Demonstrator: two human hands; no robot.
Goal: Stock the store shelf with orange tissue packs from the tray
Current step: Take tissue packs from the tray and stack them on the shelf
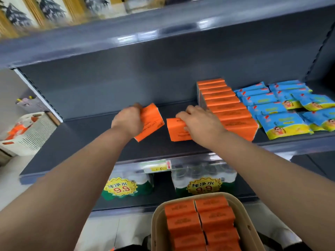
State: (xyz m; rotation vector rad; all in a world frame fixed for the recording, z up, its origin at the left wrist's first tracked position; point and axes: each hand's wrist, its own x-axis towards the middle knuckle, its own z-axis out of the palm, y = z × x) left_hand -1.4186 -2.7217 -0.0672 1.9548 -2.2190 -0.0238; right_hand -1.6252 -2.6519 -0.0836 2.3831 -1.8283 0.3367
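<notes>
My left hand (127,119) grips an orange tissue pack (151,122), tilted, just above the dark shelf (90,142). My right hand (200,124) holds a second orange pack (176,130) that rests on the shelf beside a row of several orange packs (230,109) standing to its right. Low in the view, a beige tray (157,218) carries two columns of further orange packs (199,223).
Blue wipe packs (282,109) fill the shelf's right end. The shelf's left half is bare. Bottled-water multipacks (201,180) with yellow 9.9 price stickers stand on the shelf below. A carton of goods (27,133) sits at the left. An upper shelf (163,33) overhangs.
</notes>
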